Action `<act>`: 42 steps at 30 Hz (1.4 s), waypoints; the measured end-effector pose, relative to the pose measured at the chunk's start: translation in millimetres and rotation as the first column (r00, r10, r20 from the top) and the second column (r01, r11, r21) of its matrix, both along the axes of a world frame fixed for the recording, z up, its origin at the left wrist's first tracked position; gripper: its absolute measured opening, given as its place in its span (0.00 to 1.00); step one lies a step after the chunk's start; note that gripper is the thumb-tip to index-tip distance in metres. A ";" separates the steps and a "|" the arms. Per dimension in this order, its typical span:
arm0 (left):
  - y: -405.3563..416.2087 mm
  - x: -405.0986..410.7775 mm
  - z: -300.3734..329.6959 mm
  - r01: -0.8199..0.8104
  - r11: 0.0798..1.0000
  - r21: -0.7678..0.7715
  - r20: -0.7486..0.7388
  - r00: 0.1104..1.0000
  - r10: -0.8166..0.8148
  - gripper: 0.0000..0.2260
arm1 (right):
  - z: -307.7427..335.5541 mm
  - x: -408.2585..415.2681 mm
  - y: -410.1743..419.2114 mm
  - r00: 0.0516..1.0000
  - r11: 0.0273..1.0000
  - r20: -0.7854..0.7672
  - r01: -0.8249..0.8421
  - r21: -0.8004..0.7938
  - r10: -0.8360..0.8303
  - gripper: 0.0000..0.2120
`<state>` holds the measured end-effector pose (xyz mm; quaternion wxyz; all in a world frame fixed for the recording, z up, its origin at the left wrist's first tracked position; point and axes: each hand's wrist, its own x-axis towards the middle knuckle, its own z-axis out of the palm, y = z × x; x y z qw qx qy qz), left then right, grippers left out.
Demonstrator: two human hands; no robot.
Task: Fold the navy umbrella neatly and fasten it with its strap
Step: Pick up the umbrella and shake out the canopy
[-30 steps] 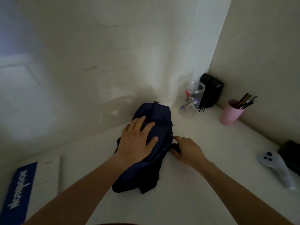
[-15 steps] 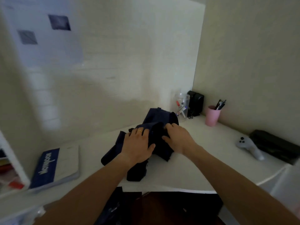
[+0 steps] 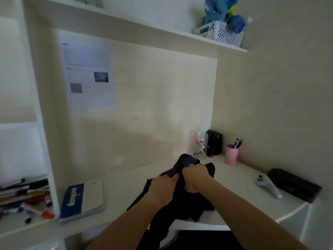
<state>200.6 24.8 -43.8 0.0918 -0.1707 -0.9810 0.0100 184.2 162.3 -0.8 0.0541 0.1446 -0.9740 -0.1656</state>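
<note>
Head | pink cup (image 3: 232,157) (pens inside) right of umbrella (image 3: 189,201)

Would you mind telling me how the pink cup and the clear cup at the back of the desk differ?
The pink cup is opaque, while the clear cup shows its contents through its wall. The pink cup holds dark pens upright; the clear cup's colourful markers lean at angles. The pink cup stands right of the black box, the clear cup left of it. Both stand upright on the desk.

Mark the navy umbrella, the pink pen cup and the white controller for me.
navy umbrella (image 3: 187,162): head view, bunched fabric above the hands.
pink pen cup (image 3: 232,156): head view, middle of its side wall.
white controller (image 3: 266,185): head view, upper part of its body.
</note>
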 end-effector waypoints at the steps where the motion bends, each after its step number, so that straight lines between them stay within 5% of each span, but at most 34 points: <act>1: -0.2 -1.1 2.9 -0.017 1.000 -0.022 -0.019 1.000 0.017 0.15 | -5.4 -0.6 3.1 0.999 1.000 -0.035 -0.016 -0.010 0.016 0.11; 5: -7.1 -13.1 10.9 -0.065 0.997 -0.028 -0.226 0.972 0.057 0.10 | -17.5 -0.2 21.7 0.975 0.976 -0.220 -0.072 -0.205 0.026 0.13; 9: -8.8 -19.4 30.0 0.069 0.989 0.133 -0.475 0.880 0.003 0.15 | -22.5 -4.4 29.7 0.878 0.883 -0.476 -0.189 -0.430 -0.044 0.11; 13: -3.6 -1.2 80.3 0.283 0.930 0.233 -0.666 0.744 -0.059 0.19 | 1.3 -20.1 33.9 0.797 0.654 -0.547 -0.273 -0.705 -0.257 0.09; 15: -3.1 11.7 115.4 0.320 0.912 0.255 -0.748 0.664 -0.024 0.20 | 30.0 -19.7 33.6 0.822 0.325 -0.441 -0.332 -0.885 -0.360 0.12; 16: -3.9 17.5 133.1 0.319 0.911 0.263 -0.782 0.624 0.007 0.20 | 45.7 -18.1 32.7 0.869 0.048 -0.348 -0.354 -0.934 -0.351 0.13; 18: -5.9 27.0 165.4 0.293 0.919 0.263 -0.828 0.558 0.059 0.22 | 70.1 -13.9 30.5 0.978 -0.507 -0.186 -0.209 -0.837 -0.096 0.12; 19: -6.7 30.3 178.1 0.270 0.929 0.254 -0.840 0.538 0.073 0.23 | 77.8 -11.5 30.3 0.982 -0.622 -0.190 -0.164 -0.766 -0.025 0.11; 22: -6.0 35.5 200.8 0.196 0.955 0.224 -0.837 0.540 0.086 0.24 | 92.3 -10.6 35.0 0.907 -0.451 -0.375 -0.422 -0.786 -0.194 0.22; 25: -6.7 40.7 203.1 0.228 0.935 0.270 -0.839 0.533 0.112 0.21 | 99.4 -11.9 37.4 0.891 -0.607 -0.411 -0.438 -0.663 -0.194 0.19; 26: -8.4 43.4 202.6 0.244 0.925 0.291 -0.852 0.507 0.134 0.19 | 102.3 -8.8 34.6 0.930 -0.720 -0.342 -0.330 -0.610 -0.136 0.18; 29: -13.4 56.5 207.4 0.298 0.904 0.307 -0.919 0.340 0.200 0.15 | 111.5 -4.4 35.3 0.850 -0.566 -0.438 -0.524 -0.637 -0.293 0.19; 32: -13.9 68.2 216.8 0.313 0.912 0.264 -0.948 0.256 0.187 0.17 | 114.1 -2.1 36.5 0.877 -0.652 -0.407 -0.467 -0.598 -0.255 0.16; 38: -8.9 78.3 226.3 0.324 0.909 0.261 -0.859 0.508 0.066 0.26 | 124.8 16.4 29.3 0.870 -0.573 -0.462 -0.469 -0.672 -0.171 0.09; 42: -10.8 76.5 218.8 0.290 0.927 0.238 -0.854 0.517 0.057 0.27 | 110.6 14.2 26.1 0.798 -0.282 -0.519 -0.596 -0.752 -0.306 0.03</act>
